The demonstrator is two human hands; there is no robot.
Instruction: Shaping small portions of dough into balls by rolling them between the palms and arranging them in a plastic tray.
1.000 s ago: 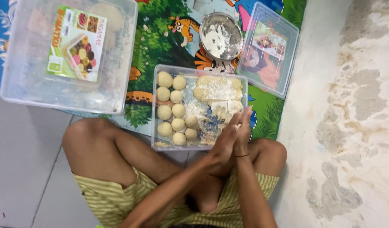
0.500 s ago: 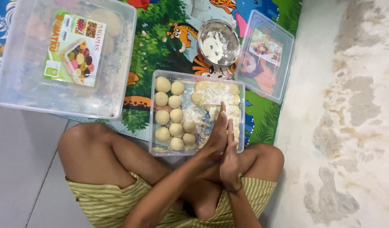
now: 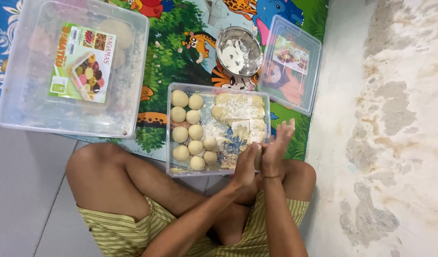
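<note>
A person is sitting cross-legged on the floor, pressing the left hand and the right hand palm to palm just above the near right corner of a clear tray. The right hand's fingers are stretching out almost straight and pointing away; the left hand's fingers are curling against the right palm. A pale sliver is showing between the palms, but I cannot tell what it is.

In the tray's left half, round dough balls are lying in two rows, touching one another. Its far right part is holding a floured lump of dough.

Just beyond the tray a metal bowl dusted with flour is sitting on a colourful animal mat. A clear lid is lying right of the bowl, and a large clear box is sitting far left.
</note>
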